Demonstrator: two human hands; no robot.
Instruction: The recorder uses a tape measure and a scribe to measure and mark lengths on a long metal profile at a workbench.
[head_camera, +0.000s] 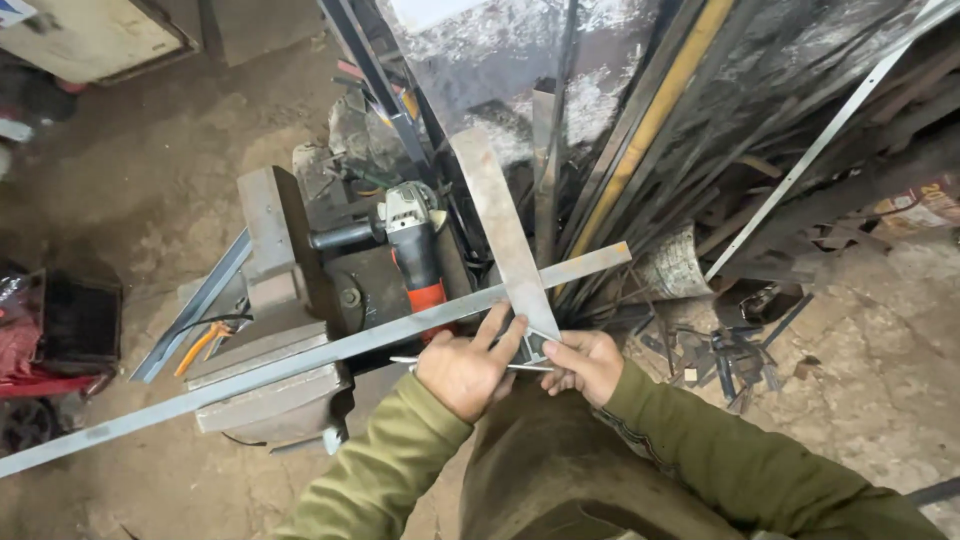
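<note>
A long grey metal bar (300, 362) lies slanted across a steel block (275, 385), its right end near the stacked rods. A flat metal square (500, 225) rests across the bar, its blade pointing up and away. My left hand (468, 365) presses on the square's corner and the bar, fingers spread over them. My right hand (585, 362) pinches a thin metal scriber (455, 363) whose shaft runs left under my left hand. Both sleeves are olive green.
An angle grinder (415, 240) with an orange rear lies on the block behind the bar. Orange-handled pliers (205, 340) sit at the left. Metal rods and profiles (700, 130) lean at the back right. Scrap offcuts (720, 350) litter the floor. A red machine (45, 340) stands far left.
</note>
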